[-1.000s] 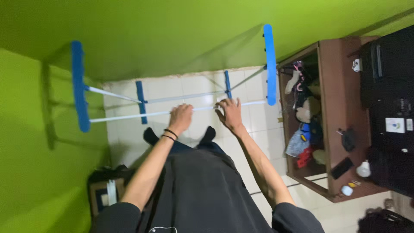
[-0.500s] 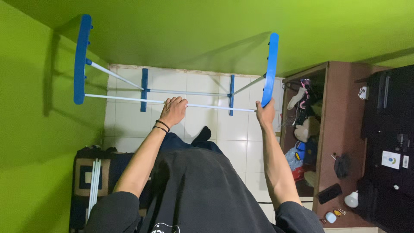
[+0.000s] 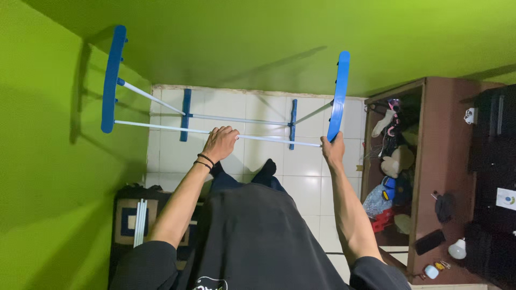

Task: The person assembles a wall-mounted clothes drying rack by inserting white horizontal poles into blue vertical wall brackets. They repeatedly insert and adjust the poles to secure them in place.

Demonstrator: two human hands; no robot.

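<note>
While the left hand (image 3: pixel 219 144) grips the near white rod (image 3: pixel 161 128) mid-frame, the right hand (image 3: pixel 333 150) clasps the blue end bar (image 3: pixel 338 96); the frame looks assembled, with spare rods (image 3: pixel 140 221) unused at lower left.

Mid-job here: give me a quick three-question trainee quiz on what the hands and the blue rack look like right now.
1. True or false: the left hand grips a white rod of the drying rack.
2. What does the right hand hold? A) the blue end bar B) a white bundle of rods C) the brown shelf
3. What lies on the floor by the left wall, beside the person's left arm?

Key: 1. true. 2. A, the blue end bar. 3. A bundle of spare white rods on a patterned box.
</note>
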